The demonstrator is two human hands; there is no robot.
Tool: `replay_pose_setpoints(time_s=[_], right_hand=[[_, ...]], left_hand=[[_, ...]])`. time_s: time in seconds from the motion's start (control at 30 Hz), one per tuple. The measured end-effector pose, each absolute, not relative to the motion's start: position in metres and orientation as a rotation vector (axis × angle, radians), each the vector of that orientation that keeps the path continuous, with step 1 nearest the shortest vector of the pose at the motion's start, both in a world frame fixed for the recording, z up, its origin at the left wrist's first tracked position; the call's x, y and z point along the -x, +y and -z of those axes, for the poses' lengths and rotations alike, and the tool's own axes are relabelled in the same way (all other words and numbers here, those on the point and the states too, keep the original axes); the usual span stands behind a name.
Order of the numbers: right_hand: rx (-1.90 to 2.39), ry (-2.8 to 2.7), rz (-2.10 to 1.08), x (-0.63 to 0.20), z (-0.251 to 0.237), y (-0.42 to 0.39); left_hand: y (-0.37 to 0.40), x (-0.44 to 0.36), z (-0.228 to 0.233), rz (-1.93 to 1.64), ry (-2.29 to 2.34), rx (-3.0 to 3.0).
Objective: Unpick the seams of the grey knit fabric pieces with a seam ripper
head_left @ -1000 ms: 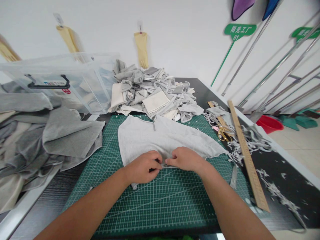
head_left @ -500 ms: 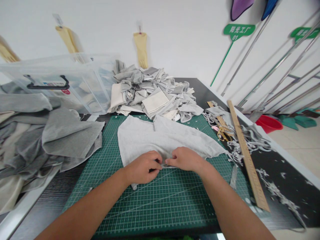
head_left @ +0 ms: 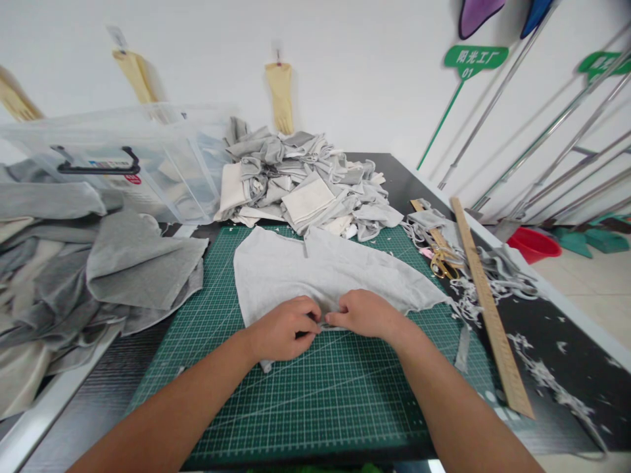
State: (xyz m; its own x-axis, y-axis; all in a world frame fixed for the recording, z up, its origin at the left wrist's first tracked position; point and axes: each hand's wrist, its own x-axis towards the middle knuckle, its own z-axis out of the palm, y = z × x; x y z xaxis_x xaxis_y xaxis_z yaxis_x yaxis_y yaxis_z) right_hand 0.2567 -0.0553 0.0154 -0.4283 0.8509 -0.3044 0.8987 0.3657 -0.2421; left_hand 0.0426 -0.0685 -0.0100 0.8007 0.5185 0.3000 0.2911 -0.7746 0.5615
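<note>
The dark surface [head_left: 582,341] carries a green cutting mat [head_left: 305,401], with a light grey cloth piece [head_left: 315,269] spread flat on it. Behind the mat sits a heap of folded grey and cream fabric [head_left: 305,187] beside a clear plastic bin [head_left: 142,164]. A wooden ruler [head_left: 488,305], gold scissors [head_left: 444,263] and cloth trimmings [head_left: 542,378] lie to the right, loose grey fabric [head_left: 98,276] to the left.

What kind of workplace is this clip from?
Likely a small fabric-cutting or sewing workshop: a green cutting mat carries a grey fabric piece, cut cloth is heaped behind, and scissors lie beside a wooden ruler.
</note>
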Motion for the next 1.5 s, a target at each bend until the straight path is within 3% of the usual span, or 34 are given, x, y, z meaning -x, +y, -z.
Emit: replay_pose_setpoints(time_s=[1.5], right_hand=[[-1.61, 2.493, 0.615, -0.259, -0.0159, -0.0535]], left_hand=[[-0.0687, -0.0414, 0.0117, -0.619, 0.61, -2.49]])
